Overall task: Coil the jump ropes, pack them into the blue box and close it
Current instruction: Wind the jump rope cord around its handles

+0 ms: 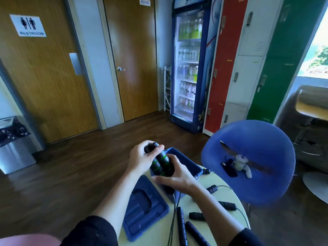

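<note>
Currently in hand: two black handles with green rings (162,164), side by side, tilted, just above the blue box (193,167).
Left hand (140,160): its fingers wrap the upper ends of the pair, thumb on top.
Right hand (177,176): it clasps the lower ends, thumb up one side and fingers reaching across beneath.
Blue box: open, at the far edge of the round pale surface (229,195).
Lid (142,206): lies inner side up on the surface, just left of the box and nearer me.
Loose handles (196,216): several black ones lie scattered right of the box and nearer than it.
Cords (173,224): thin and dark, running from under the right hand, at the box's near corner, toward the near edge.
Blue chair (257,139): right of the box, with a phone (229,168) and a cup (239,162) on its seat.
</note>
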Motion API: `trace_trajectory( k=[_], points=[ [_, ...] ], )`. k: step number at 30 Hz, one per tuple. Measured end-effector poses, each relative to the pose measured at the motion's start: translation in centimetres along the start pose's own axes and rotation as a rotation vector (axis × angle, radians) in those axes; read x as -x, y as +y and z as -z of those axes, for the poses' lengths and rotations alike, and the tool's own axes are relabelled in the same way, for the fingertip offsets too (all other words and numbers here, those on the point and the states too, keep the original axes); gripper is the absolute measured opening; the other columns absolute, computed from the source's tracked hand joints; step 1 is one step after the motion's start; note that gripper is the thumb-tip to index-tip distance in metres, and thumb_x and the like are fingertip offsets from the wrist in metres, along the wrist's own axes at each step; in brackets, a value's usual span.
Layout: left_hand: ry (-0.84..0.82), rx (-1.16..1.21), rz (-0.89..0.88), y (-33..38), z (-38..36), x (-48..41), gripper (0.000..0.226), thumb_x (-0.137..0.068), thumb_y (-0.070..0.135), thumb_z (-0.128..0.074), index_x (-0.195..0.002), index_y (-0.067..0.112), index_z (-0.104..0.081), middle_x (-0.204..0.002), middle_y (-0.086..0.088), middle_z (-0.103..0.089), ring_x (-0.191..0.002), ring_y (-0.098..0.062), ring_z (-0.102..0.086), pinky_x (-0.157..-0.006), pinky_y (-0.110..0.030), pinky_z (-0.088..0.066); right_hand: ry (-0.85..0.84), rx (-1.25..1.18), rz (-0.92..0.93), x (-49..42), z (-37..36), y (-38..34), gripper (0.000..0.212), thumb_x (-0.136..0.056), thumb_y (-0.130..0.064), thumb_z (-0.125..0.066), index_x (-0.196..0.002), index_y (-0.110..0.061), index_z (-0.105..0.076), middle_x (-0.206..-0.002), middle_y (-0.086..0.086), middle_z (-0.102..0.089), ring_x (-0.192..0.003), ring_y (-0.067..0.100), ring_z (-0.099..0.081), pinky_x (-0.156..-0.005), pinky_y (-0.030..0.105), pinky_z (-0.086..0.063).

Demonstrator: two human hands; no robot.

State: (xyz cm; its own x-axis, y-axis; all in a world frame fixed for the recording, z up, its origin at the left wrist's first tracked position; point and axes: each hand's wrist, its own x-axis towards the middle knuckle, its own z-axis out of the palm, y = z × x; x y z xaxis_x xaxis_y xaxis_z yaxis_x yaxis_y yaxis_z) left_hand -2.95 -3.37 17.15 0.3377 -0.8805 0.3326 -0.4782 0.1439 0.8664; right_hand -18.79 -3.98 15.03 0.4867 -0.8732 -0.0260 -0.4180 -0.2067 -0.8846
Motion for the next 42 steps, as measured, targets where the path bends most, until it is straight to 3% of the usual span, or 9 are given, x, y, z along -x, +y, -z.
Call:
trace_trajectory(
  k=[2,9,15,17,20,26,31,37,42],
  points=[
    [0.055,0.009,0.017,0.4,0.6,-0.3,0.025,-0.077,0.045,-0.076,-0.081,0.022,-0.069,-0.071,0.010,-0.065,-0.064,0.002,-0.059,-0.057,-0.010,-0.042,0.107,0.201,0.027,0.4,-0.8,-0.5,0.102,-0.044,-0.073,-0.074,-0.130,-0.034,-0.036,-0.116,-0.015,-0.057,-0.104,0.006,-0.056,-0.085,0.028,-0.048],
    [0.061,-0.097,-0.044,1.1,3.5,-0.4,0.028,-0.082,0.045,-0.071,-0.089,0.018,-0.065,-0.077,0.013,-0.062,-0.075,-0.004,-0.059,-0.060,-0.005,-0.040,0.157,0.281,0.162,-1.2,-0.2,-2.2,0.059,-0.052,-0.038,-0.077,-0.104,-0.027,-0.052,-0.086,-0.003,-0.064,-0.078,0.016,-0.061,-0.066,0.030,-0.049],
    [-0.273,-0.484,-0.398,4.4,6.9,-1.7,0.101,-0.056,0.086,-0.055,-0.138,0.027,-0.046,-0.132,0.010,-0.053,-0.124,-0.004,-0.042,-0.115,-0.036,-0.026,-0.023,0.467,0.284,-2.8,3.3,-6.1,0.050,-0.045,-0.039,-0.080,-0.089,-0.029,-0.060,-0.080,-0.007,-0.064,-0.071,0.011,-0.060,-0.054,0.020,-0.043],
    [-0.412,-0.662,-0.457,5.6,7.5,-2.1,0.118,-0.047,0.090,-0.057,-0.146,0.028,-0.036,-0.142,0.007,-0.050,-0.135,-0.008,-0.039,-0.120,-0.038,-0.006,-0.050,0.510,0.328,-3.2,4.0,-7.5,0.065,-0.043,-0.046,-0.080,-0.103,-0.026,-0.064,-0.084,-0.009,-0.065,-0.074,0.006,-0.060,-0.057,0.018,-0.045],
    [-0.379,-1.018,-0.585,6.0,7.7,-2.3,0.130,-0.043,0.095,-0.054,-0.150,0.026,-0.029,-0.139,0.005,-0.055,-0.129,-0.014,-0.048,-0.117,-0.041,-0.021,-0.099,0.518,0.342,-3.7,4.6,-9.1,0.060,-0.048,-0.032,-0.086,-0.103,-0.022,-0.065,-0.083,-0.006,-0.065,-0.071,0.006,-0.061,-0.057,0.024,-0.055],
    [-0.150,-1.109,-0.820,5.3,8.1,-2.5,0.113,-0.049,0.097,-0.042,-0.123,0.015,-0.063,-0.101,-0.001,-0.072,-0.093,-0.020,-0.067,-0.094,-0.041,-0.044,-0.095,0.550,0.363,-4.0,4.6,-10.5,0.047,-0.044,-0.034,-0.083,-0.083,-0.030,-0.056,-0.070,-0.011,-0.058,-0.060,0.002,-0.055,-0.052,0.018,-0.044],
    [-0.063,-1.133,-0.811,5.0,8.4,-2.8,0.090,-0.056,0.093,-0.041,-0.089,0.013,-0.067,-0.078,0.001,-0.070,-0.072,-0.019,-0.068,-0.087,-0.040,-0.043,0.000,0.450,0.408,-4.6,3.9,-9.5,0.074,-0.043,-0.042,-0.083,-0.108,-0.029,-0.052,-0.096,-0.010,-0.057,-0.087,0.007,-0.054,-0.071,0.020,-0.043],
    [-0.026,-1.122,-0.706,4.7,9.1,-2.9,0.083,-0.060,0.089,-0.046,-0.092,0.016,-0.067,-0.078,0.005,-0.071,-0.076,-0.016,-0.068,-0.094,-0.044,-0.033,0.011,0.230,0.383,-4.7,4.1,-8.6,0.060,-0.055,-0.024,-0.086,-0.109,-0.035,-0.062,-0.092,-0.012,-0.064,-0.079,-0.003,-0.060,-0.069,0.019,-0.049],
    [-0.040,-1.105,-0.692,5.3,9.3,-3.5,0.085,-0.062,0.086,-0.048,-0.103,0.014,-0.068,-0.098,0.001,-0.071,-0.089,-0.018,-0.065,-0.091,-0.040,-0.040,-0.089,0.112,0.398,-5.3,5.2,-8.8,0.073,-0.054,-0.027,-0.089,-0.120,-0.034,-0.061,-0.107,-0.007,-0.067,-0.101,0.005,-0.063,-0.091,0.028,-0.052]
  ],
)
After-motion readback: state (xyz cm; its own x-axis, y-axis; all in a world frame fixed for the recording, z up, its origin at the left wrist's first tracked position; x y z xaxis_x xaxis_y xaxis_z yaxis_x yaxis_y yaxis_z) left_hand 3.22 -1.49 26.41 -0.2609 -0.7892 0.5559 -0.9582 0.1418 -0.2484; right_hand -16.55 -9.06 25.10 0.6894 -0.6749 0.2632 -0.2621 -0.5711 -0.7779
